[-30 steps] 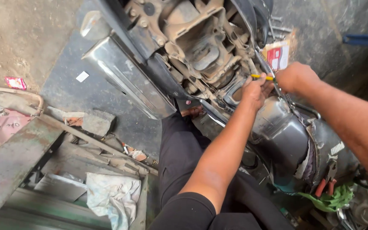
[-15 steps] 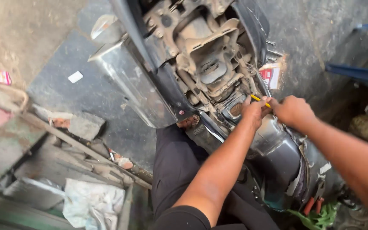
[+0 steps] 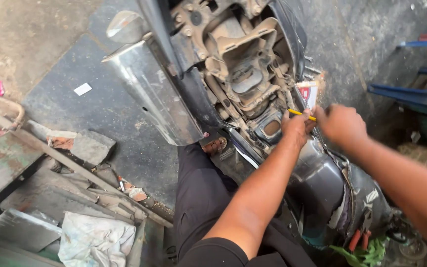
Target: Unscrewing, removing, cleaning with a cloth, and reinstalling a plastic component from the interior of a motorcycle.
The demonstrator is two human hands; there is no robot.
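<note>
A dismantled scooter (image 3: 243, 74) lies on the floor with its dusty frame and inner parts exposed. My left hand (image 3: 296, 126) is closed at the frame's right side, gripping a thin yellow tool or wire (image 3: 301, 114). My right hand (image 3: 342, 124) is blurred, just right of the left hand, with its fingers curled near the same yellow piece. Whether the right hand holds it cannot be made out. My dark-trousered leg (image 3: 201, 193) stretches under the scooter's grey body panel (image 3: 154, 94).
Red-handled pliers (image 3: 358, 240) and a green rag (image 3: 366, 249) lie at the lower right. A white cloth (image 3: 95, 240), broken stone pieces (image 3: 82, 146) and metal plates (image 3: 6, 163) are at the lower left. Blue metal frames (image 3: 421, 94) stand at the right.
The view has shifted, so the scooter and both hands sit lower in frame. Both hands stay together on the yellow piece, and the right hand is now motion-blurred.
</note>
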